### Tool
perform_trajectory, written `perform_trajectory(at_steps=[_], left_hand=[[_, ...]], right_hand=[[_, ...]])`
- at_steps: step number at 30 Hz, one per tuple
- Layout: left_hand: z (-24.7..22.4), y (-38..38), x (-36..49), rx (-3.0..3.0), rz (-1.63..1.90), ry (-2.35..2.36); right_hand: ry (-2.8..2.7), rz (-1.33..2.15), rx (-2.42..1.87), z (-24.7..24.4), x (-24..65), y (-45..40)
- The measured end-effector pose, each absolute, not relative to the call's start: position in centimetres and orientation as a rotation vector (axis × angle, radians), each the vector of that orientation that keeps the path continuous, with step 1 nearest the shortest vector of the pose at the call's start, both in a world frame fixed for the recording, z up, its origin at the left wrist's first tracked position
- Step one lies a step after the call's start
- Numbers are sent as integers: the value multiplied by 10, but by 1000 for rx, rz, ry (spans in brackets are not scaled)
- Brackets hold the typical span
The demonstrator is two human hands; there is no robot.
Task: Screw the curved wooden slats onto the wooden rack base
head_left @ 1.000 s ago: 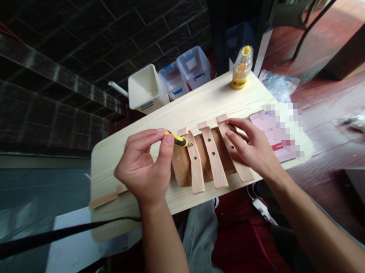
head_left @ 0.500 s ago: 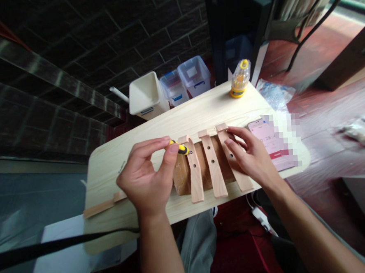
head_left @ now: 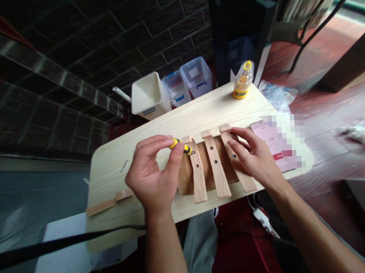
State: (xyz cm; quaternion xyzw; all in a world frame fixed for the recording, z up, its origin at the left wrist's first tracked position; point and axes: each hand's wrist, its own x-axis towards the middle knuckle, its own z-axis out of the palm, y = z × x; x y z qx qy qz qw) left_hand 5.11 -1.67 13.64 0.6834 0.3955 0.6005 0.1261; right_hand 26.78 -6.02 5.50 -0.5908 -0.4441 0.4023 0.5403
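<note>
The left hand (head_left: pixel 150 171) pinched a small yellow-and-black screwdriver (head_left: pixel 179 145) at the top hole of the leftmost wooden slat (head_left: pixel 199 180). The open right hand (head_left: pixel 254 156) steadied the rightmost slat (head_left: pixel 245 182), both lying across a brown block (head_left: pixel 184 177) on the pine desk (head_left: pixel 111 178).

**Just a "28" to read, on the phone on the table**

The pink screen of the phone (head_left: pixel 261 138) shows a clock with ":28", its other digits blurred or pixelated; the label on the clear storage box (head_left: pixel 194 72) and the label on the white bin (head_left: pixel 148 111) are too small to read.
</note>
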Motion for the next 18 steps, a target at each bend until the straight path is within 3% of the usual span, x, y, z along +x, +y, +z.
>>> perform_trajectory(at_steps=[18], left_hand=[[136,-19,51,1924,1718,1182]], right_hand=[[-1048,938,-1404,56,267,-59]])
